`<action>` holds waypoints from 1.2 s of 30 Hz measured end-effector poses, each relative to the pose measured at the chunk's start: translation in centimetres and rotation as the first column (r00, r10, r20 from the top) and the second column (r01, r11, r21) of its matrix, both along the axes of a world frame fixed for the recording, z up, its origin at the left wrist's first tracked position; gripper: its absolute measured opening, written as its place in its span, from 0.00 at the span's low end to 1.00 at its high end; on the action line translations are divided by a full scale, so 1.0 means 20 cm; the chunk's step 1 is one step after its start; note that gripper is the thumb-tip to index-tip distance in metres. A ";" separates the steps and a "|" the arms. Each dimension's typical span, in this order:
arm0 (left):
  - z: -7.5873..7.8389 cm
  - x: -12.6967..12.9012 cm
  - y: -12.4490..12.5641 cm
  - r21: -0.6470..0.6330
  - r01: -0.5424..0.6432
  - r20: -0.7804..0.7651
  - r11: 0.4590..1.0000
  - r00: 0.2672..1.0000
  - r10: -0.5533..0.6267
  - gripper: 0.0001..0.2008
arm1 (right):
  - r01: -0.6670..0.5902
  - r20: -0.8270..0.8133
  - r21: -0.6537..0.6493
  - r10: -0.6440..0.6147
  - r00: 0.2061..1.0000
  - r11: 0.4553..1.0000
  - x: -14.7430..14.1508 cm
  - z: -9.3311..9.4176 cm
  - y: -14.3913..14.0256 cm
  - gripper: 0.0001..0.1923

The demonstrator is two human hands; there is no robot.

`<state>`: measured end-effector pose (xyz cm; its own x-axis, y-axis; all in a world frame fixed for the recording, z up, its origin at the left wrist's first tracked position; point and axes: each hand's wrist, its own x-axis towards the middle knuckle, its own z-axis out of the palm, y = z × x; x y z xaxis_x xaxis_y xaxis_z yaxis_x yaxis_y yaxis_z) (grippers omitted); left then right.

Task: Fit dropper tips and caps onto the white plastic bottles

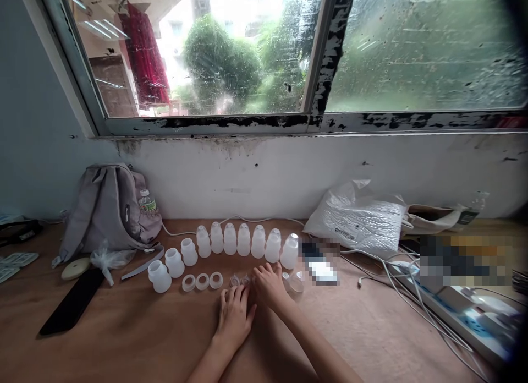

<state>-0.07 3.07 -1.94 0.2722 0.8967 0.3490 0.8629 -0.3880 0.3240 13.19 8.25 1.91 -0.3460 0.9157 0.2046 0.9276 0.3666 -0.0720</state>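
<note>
A curved row of translucent white baby bottles stands on the table, several with domed caps (243, 240) and three open-necked bottles (174, 263) at the left end. In front lie three clear collar rings (202, 282) and small clear nipples (234, 280). My left hand (236, 312) rests on the table just below the nipples, fingers stretched forward and slightly apart. Beside it, my right hand (270, 285) bends its fingers down over the row; its fingertips and whatever is under them are hidden. Clear domed caps (296, 282) lie right of that hand.
A grey backpack (111, 212) leans on the wall at left, near a black flat case (73, 303). At right are a white plastic parcel (358, 220), a power strip (457, 311) and loose white cables (412, 300). A window (206, 121) is above the table.
</note>
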 end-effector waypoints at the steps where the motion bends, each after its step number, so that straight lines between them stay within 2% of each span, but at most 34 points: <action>1: 0.00 0.00 0.00 0.001 0.001 -0.001 1.000 1.000 -0.001 0.18 | -0.002 -0.009 -0.008 0.002 1.000 1.000 0.00 0.00 0.00 0.09; 7: -0.01 0.00 -0.01 0.046 -0.023 -0.035 0.999 0.999 0.025 0.17 | -0.017 -0.041 -0.068 0.014 0.999 0.998 0.01 0.00 0.00 0.10; 14: 0.00 0.00 -0.01 0.094 -0.066 -0.044 0.993 0.997 0.071 0.16 | -0.053 -0.058 -0.037 0.051 0.997 0.998 0.03 -0.02 0.01 0.08; 21: 0.00 -0.01 -0.02 0.098 -0.058 -0.013 0.993 0.998 0.060 0.16 | -0.042 -0.038 -0.020 0.042 0.998 0.999 0.09 0.04 0.02 0.10; 28: 0.00 -0.03 -0.03 0.127 -0.042 0.015 0.991 0.999 0.040 0.17 | -0.013 -0.046 -0.086 0.010 0.999 0.996 0.16 0.05 0.03 0.12; 33: 0.06 -0.06 -0.02 0.233 -0.020 0.060 0.972 0.998 0.006 0.15 | -0.049 -0.123 -0.126 0.033 0.992 0.991 0.18 0.08 0.03 0.12; 36: 0.16 -0.16 0.05 0.341 -0.111 0.099 0.934 0.992 0.081 0.15 | -0.078 -0.191 -0.110 0.056 0.980 0.991 0.18 0.13 0.02 0.08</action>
